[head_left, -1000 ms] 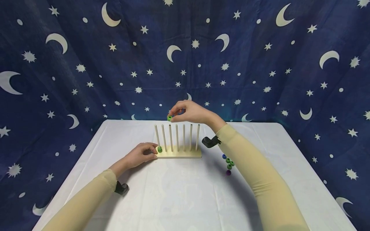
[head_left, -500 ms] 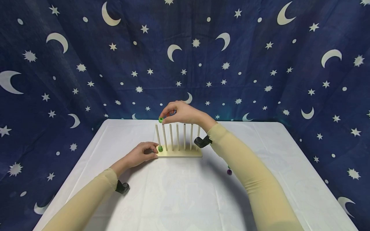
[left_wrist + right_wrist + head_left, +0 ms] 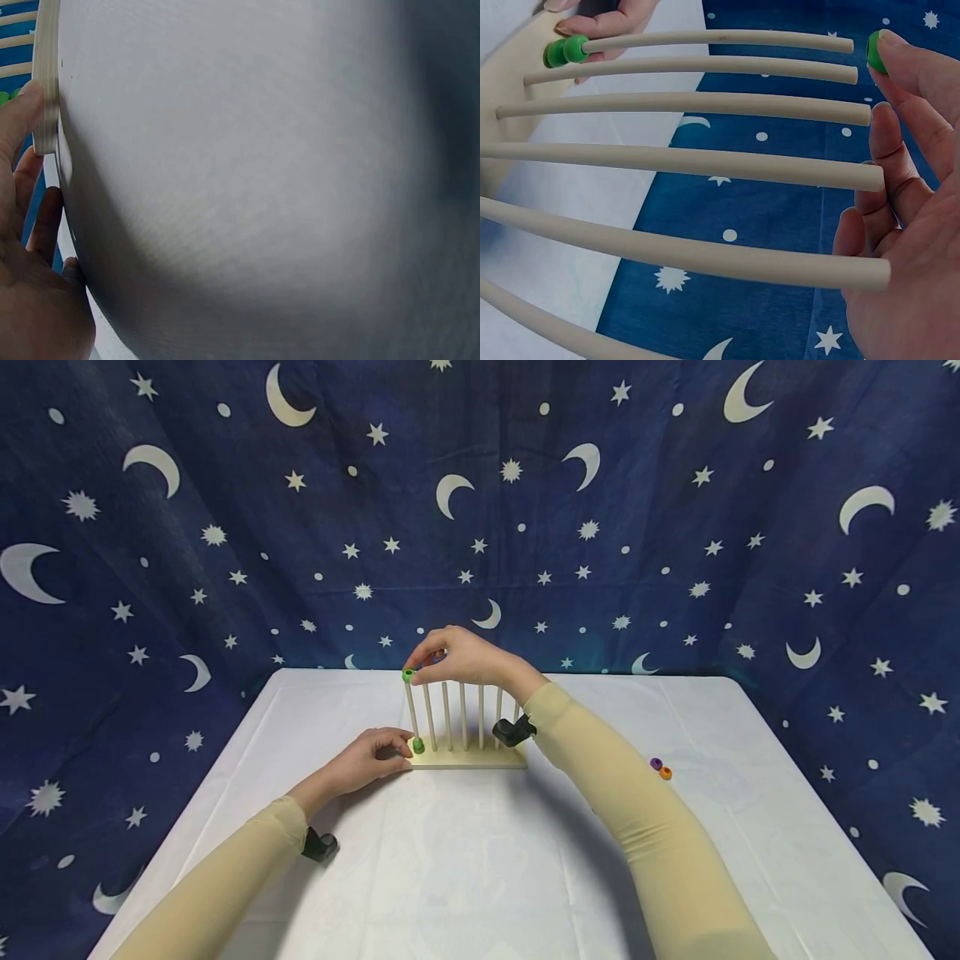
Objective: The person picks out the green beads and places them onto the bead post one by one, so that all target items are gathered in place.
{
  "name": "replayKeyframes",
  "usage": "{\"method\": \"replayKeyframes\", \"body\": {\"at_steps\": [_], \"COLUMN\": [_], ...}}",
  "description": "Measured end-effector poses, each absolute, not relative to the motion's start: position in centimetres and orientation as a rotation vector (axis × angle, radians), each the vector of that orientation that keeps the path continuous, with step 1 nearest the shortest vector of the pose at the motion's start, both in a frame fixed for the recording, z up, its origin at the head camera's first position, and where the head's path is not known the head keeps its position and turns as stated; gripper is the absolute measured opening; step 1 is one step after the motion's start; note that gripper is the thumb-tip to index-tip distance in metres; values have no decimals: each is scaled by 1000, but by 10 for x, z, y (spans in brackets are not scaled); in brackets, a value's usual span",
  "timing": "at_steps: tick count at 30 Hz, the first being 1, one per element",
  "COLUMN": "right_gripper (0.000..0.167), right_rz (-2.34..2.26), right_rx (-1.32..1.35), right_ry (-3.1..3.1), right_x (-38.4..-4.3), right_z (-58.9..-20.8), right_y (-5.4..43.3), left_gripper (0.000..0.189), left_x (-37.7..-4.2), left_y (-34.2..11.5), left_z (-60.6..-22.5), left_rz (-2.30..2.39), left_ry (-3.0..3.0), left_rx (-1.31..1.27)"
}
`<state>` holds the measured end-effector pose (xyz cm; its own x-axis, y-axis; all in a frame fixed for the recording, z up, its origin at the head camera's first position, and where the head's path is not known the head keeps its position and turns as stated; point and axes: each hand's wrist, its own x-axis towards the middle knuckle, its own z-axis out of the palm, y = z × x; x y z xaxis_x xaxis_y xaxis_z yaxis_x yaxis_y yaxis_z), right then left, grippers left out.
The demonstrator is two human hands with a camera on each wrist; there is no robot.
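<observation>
A pale wooden peg rack (image 3: 468,760) stands on the table, with several upright pegs in a row. My left hand (image 3: 372,756) grips its left end, thumb at the front edge. Two green beads (image 3: 565,51) sit stacked at the foot of the leftmost peg (image 3: 720,40). Between thumb and index finger, my right hand (image 3: 468,658) pinches another green bead (image 3: 873,54). In the right wrist view this bead is just off that peg's tip, its hole facing up in the head view. The right hand's other fingers are bent beside the neighbouring peg tips.
A purple bead (image 3: 656,763) and an orange bead (image 3: 666,773) lie on the white tablecloth (image 3: 480,868) beyond the right sleeve (image 3: 637,810), which covers part of the table. Behind the table hangs a blue curtain (image 3: 420,510) with moons and stars.
My right hand has moved left with the green bead, from over the middle pegs to the leftmost peg's tip. The sleeve now hides several loose beads and uncovers the purple and orange ones.
</observation>
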<state>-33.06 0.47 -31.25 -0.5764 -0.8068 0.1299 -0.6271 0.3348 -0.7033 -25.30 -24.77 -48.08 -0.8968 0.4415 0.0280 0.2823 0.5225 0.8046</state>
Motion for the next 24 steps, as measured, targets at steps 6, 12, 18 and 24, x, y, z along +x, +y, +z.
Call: {"method": "replayKeyframes", "body": {"at_steps": [6,12,18,24], "right_gripper": [21,22,23,22], "right_rz": [-1118,-1114,-1113,-1110], "right_rx": [-1259,-1237,-1217,-1206], "right_ry": [2320,2313,2313,2311], "right_x": [-331,-330,-329,-330], "right_z": [-316,-316,-317,-319], "right_y": [3,2,1,0], "left_gripper": [8,8,8,8], "left_x": [-253,-253,-252,-252], "left_y": [-248,-248,-248,-248], "left_z": [-481,-481,-481,-481], "left_rz": [1311,1318,1314,1325], "left_ry": [2580,2577,2580,2573], "left_rx": [618,624,614,611]}}
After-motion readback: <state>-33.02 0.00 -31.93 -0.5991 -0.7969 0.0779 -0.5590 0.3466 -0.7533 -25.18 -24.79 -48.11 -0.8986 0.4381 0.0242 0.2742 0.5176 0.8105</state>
